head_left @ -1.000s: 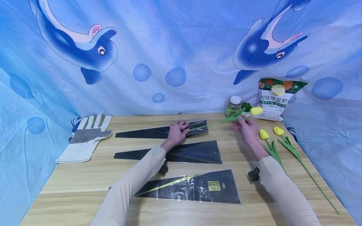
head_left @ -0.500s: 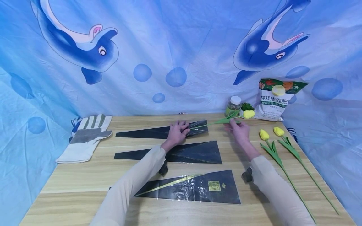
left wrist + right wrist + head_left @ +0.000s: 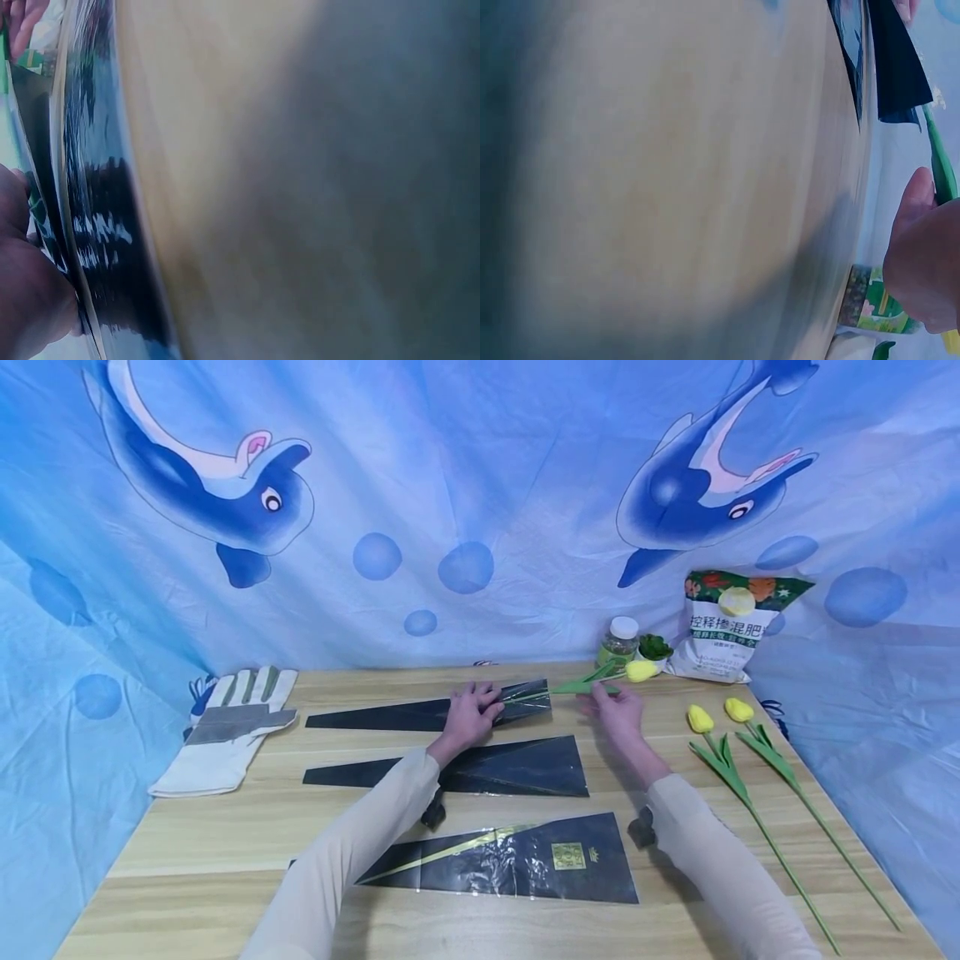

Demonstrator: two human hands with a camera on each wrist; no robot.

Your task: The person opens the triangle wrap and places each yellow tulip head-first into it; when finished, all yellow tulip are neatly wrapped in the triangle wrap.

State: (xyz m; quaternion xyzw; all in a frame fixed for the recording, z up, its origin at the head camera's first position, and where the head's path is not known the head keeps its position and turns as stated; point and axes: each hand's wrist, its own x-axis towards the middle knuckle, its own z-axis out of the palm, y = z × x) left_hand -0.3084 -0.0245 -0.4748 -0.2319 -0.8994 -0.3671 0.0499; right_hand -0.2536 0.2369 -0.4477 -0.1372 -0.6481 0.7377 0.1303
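My right hand (image 3: pixel 621 710) pinches a yellow tulip (image 3: pixel 640 672) near its green leaves, with the bloom pointing right. The tulip's stem runs left into the wide end of the farthest black flower sleeve (image 3: pixel 390 713), showing through its clear side. At that end, my left hand (image 3: pixel 470 714) holds the sleeve, thumb and fingers at its edge. In the right wrist view the mouth of the sleeve (image 3: pixel 900 75) stands raised off the table, the green stem (image 3: pixel 939 150) leading into it. The left wrist view catches my left hand (image 3: pixel 34 292) only partly.
Two more black sleeves, a middle one (image 3: pixel 517 766) and a near one (image 3: pixel 517 860), lie flat. Two yellow tulips (image 3: pixel 723 766) (image 3: pixel 780 766) lie at right. Behind are a white-capped jar (image 3: pixel 618 643), a small potted succulent (image 3: pixel 655 647) and a fertilizer bag (image 3: pixel 716 635). Work gloves (image 3: pixel 225 735) lie left.
My right hand has moved left with the tulip, and its stem reaches further into the far sleeve. My left hand has kept its place on the sleeve.
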